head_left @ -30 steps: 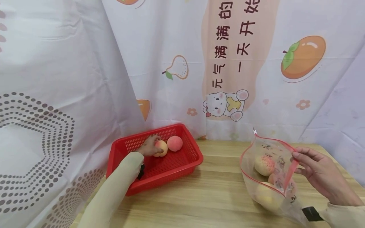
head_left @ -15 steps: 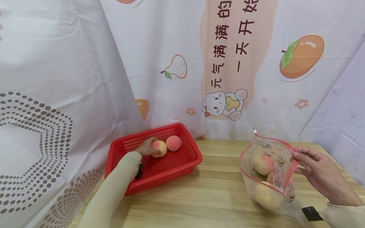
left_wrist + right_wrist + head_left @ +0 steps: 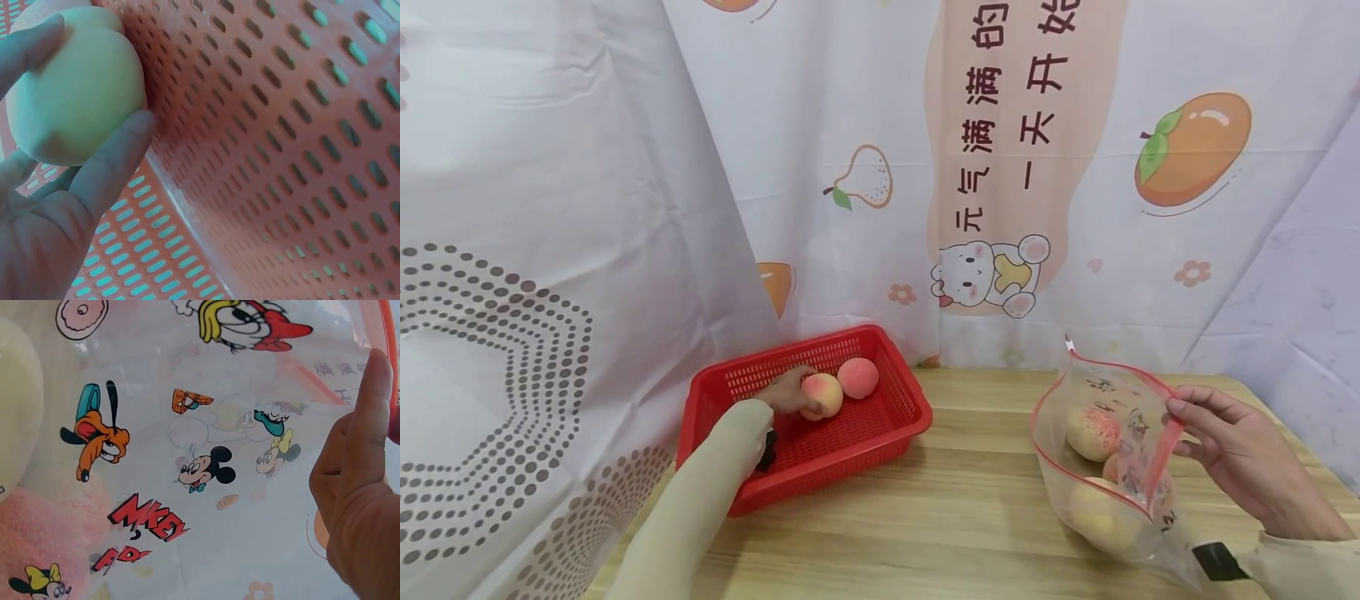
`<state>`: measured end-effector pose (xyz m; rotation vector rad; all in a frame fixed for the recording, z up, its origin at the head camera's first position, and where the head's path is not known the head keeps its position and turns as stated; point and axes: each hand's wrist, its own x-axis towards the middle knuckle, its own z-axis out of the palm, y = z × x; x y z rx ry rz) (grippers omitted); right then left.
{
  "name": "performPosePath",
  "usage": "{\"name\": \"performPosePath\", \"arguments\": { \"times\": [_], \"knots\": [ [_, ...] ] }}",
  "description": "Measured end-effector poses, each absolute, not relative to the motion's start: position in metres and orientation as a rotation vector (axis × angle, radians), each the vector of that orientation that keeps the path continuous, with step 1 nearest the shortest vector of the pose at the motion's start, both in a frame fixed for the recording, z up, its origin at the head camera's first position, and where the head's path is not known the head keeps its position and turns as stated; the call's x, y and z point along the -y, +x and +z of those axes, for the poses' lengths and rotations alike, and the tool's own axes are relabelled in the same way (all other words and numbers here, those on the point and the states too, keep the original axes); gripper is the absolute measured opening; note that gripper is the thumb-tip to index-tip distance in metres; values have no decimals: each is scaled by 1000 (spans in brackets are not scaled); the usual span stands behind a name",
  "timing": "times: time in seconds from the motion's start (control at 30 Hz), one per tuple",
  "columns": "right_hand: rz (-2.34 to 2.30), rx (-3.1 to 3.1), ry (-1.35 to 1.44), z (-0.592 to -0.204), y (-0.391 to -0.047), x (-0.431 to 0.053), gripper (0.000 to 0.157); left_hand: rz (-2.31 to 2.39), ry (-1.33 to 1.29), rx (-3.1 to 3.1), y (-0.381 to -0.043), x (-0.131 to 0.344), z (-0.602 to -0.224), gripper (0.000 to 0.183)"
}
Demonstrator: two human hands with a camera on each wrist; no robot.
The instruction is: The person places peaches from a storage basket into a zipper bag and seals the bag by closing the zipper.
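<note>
My left hand (image 3: pixel 786 392) reaches into the red plastic basket (image 3: pixel 820 483) and grips a yellow-pink peach (image 3: pixel 824 395), thumb on one side and fingers round the other in the left wrist view. Beside it in the basket lies a pinker peach (image 3: pixel 858 378). On the right, my right hand (image 3: pixel 1243 450) pinches the red zip edge of a clear zip bag (image 3: pixel 1060 492), whose mouth gapes wide. Several peaches sit inside the bag, one of them a speckled peach (image 3: pixel 1093 432). Cartoon prints (image 3: pixel 203 469) cover the bag's film in the right wrist view.
The basket and bag stand on a light wooden table (image 3: pixel 977 508), with bare wood between them. A printed curtain (image 3: pixel 880 250) hangs right behind the table, and a grey-dotted cloth (image 3: pixel 550 333) hangs on the left. Perforated basket walls (image 3: pixel 262 125) rise close to the left hand.
The left hand's peach has shifted slightly within the basket, its fingers settling round it. My right hand and the bag have stayed in place.
</note>
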<state>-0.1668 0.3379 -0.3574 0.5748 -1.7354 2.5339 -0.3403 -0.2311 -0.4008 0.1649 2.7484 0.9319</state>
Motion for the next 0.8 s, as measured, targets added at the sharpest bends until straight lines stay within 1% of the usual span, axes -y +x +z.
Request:
{"name": "performPosePath", "arguments": {
  "times": [0.33, 0.63, 0.8],
  "knots": [
    [2535, 1718, 583, -358, -167, -337, 36, 1038, 263, -2729, -336, 231, -386, 71],
    [2538, 1721, 583, -358, -167, -338, 36, 1093, 344, -2734, -333, 233, -377, 70],
    [2531, 1727, 568, -358, -167, -338, 35, 1108, 346, -2719, -333, 233, -375, 67]
  ]
}}
